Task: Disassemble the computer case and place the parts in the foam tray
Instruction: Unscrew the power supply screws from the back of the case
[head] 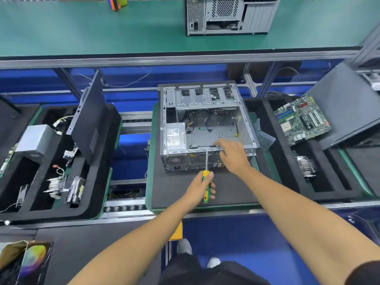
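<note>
Screwdriver [206,161] tip lost at the computer case [205,124] rim; second case [230,15] top cropped

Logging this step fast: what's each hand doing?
Left hand: grips the screwdriver.
Right hand: rests on the case rear edge; grip unclear.

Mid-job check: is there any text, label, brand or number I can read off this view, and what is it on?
None can be read.
Power supply label, inside the computer case: red marks and print, too small.
Motherboard in the right foam tray: markings too blurred.
Screwdriver: no text visible.
</note>
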A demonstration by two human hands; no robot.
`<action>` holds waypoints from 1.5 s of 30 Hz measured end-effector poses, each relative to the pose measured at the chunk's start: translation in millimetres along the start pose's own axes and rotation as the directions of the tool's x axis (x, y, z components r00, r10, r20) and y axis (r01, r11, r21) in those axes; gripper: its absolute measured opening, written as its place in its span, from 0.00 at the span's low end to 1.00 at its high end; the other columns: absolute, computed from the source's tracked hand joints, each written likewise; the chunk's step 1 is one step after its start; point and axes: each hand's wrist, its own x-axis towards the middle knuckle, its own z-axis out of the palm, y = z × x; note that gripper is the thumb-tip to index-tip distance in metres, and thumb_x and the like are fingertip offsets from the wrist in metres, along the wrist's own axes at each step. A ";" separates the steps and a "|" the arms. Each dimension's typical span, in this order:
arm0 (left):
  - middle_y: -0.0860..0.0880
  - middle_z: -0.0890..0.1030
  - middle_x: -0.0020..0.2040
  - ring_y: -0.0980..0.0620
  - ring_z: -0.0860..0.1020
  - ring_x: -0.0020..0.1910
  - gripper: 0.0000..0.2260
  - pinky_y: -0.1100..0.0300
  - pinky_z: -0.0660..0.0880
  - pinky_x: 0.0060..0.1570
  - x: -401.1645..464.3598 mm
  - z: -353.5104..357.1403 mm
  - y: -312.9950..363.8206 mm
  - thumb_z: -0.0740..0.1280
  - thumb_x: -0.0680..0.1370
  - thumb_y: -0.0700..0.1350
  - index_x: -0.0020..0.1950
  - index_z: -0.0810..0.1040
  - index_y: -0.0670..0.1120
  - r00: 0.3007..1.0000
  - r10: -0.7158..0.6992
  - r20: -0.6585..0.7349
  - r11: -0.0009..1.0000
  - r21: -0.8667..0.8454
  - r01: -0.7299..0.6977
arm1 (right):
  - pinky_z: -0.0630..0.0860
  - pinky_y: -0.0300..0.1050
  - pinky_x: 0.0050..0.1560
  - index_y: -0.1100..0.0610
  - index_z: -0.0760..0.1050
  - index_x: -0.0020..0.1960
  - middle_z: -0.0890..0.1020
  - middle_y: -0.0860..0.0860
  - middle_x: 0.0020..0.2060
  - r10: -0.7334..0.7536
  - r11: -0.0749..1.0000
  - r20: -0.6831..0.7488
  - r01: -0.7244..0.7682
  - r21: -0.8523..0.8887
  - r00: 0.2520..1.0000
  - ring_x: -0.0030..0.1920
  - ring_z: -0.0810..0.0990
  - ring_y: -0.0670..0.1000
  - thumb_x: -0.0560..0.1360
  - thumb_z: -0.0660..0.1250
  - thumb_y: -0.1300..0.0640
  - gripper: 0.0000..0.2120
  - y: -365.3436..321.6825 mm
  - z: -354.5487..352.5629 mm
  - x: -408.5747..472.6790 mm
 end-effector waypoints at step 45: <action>0.47 0.80 0.34 0.50 0.72 0.27 0.16 0.56 0.72 0.25 5.6 47.9 -26.4 0.58 0.85 0.56 0.72 0.68 0.71 0.883 0.300 -0.361 0.951 0.184 -0.248 | 0.77 0.52 0.56 0.46 0.76 0.66 0.83 0.50 0.60 0.016 0.994 0.280 -0.045 0.099 0.960 0.53 0.82 0.56 0.81 0.61 0.58 0.16 19.1 -13.4 24.6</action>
